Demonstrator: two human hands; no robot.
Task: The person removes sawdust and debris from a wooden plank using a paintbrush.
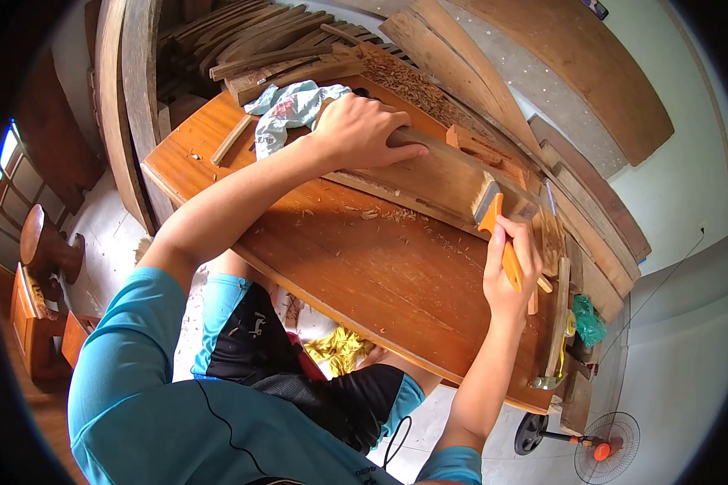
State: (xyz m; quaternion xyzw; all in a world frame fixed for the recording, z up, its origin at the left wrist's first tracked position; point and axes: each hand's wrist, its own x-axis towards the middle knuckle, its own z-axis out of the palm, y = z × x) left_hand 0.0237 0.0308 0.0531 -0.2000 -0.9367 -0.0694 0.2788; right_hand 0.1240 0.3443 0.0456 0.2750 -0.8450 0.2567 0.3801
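My right hand (514,259) is wrapped round the orange handle of a flat paintbrush (491,212). The bristles touch the side of a long wooden board (437,174), near its right end. My left hand (368,133) rests over the board's left part, gripping its top edge, with the thumb along the face. Beneath the board is a varnished wooden table (340,250), with shavings scattered along the board's lower edge. Beside my left hand lies a crumpled light blue cloth (287,113).
A small wooden stick (232,140) lies left of the cloth. Stacked wood strips (259,40) and a shavings pile (404,81) are behind. At the table's right end are a hammer (548,381) and green plastic (588,321). A fan (607,449) stands lower right.
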